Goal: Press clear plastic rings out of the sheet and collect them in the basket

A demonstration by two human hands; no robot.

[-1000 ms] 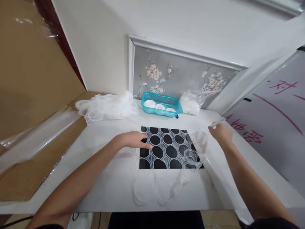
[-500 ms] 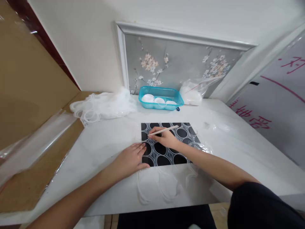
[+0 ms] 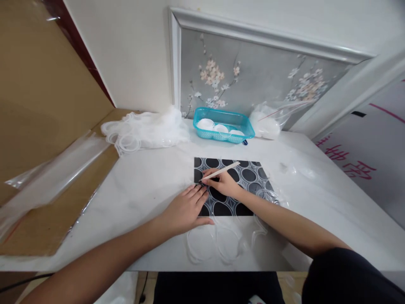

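Pressing flat on the worktop (image 3: 142, 190), the left hand (image 3: 185, 209) lies palm down with fingers spread, gripping nothing; its fingertips (image 3: 201, 191) rest on the left edge of the black patterned sheet (image 3: 249, 175). Right hand (image 3: 225, 184) is clenched pen-style around a thin pale stick (image 3: 221, 171), forearm crossing in from the lower right. Stick tip sits at the sheet's left edge, touching or just off the surface, right beside the left fingertips; the other end angles up and to the right over the sheet. Sheet lies flat at mid-worktop, black ovals in a pale lattice, with a clear film layer wrinkled at its right edge (image 3: 268, 195). Several thin clear rings (image 3: 218, 242) lie on the worktop just in front of the sheet, near the left hand's thumb. At the back, a teal basket (image 3: 243, 134) holds white round cups; it stands against a framed floral panel (image 3: 262, 80). A clear bag of white pieces (image 3: 265, 126) sits just right of the basket. A heap of clear rings and film (image 3: 144, 133) lies back left, well apart from both hands. Clear plastic sleeves (image 3: 53, 173) rest on a brown board (image 3: 47, 228) off the worktop's left side.
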